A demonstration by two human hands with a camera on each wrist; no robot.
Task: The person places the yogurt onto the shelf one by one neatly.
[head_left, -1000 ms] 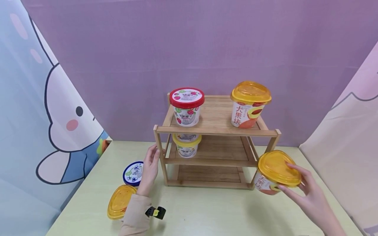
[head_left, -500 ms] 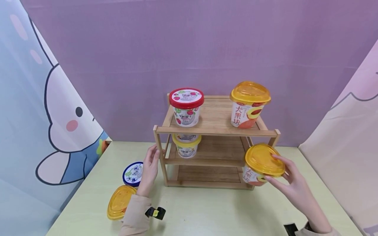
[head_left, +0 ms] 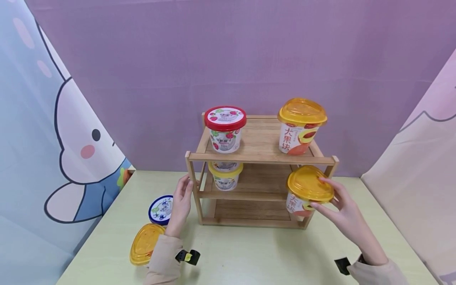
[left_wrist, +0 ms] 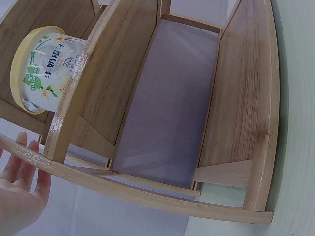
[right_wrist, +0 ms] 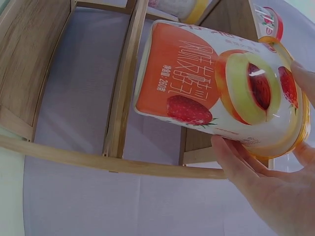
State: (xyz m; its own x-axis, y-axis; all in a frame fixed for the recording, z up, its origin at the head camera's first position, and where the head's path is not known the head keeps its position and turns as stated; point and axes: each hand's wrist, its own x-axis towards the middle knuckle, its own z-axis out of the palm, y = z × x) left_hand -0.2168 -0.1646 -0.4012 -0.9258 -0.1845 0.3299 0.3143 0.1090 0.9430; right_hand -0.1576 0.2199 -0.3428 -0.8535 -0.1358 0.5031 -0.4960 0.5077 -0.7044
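Note:
My right hand point(head_left: 343, 211) grips a yogurt cup point(head_left: 308, 190) by its orange domed lid, thumb and fingers around it. In the right wrist view the cup's peach and strawberry print point(right_wrist: 221, 83) faces the camera. It is held just in front of the right post of a three-tier wooden shelf point(head_left: 249, 158), at middle-tier height. My left hand point(head_left: 182, 202) holds the shelf's left post, its fingertips reaching round the wood. A pudding cup with a yellow rim point(head_left: 226, 180) stands on the middle tier at left, with white paper sides point(left_wrist: 54, 71).
On the top tier stand a red-lidded cup point(head_left: 225, 128) at left and an orange-lidded yogurt cup point(head_left: 301, 126) at right. A blue-lidded cup point(head_left: 161, 209) and another orange-lidded cup point(head_left: 145, 243) are beside my left forearm on the table point(head_left: 242, 257). Purple cloth point(head_left: 249, 59) hangs behind.
My right hand has carried the yogurt cup left and farther away, toward the shelf's right post and middle tier. The left hand has stayed at the left post.

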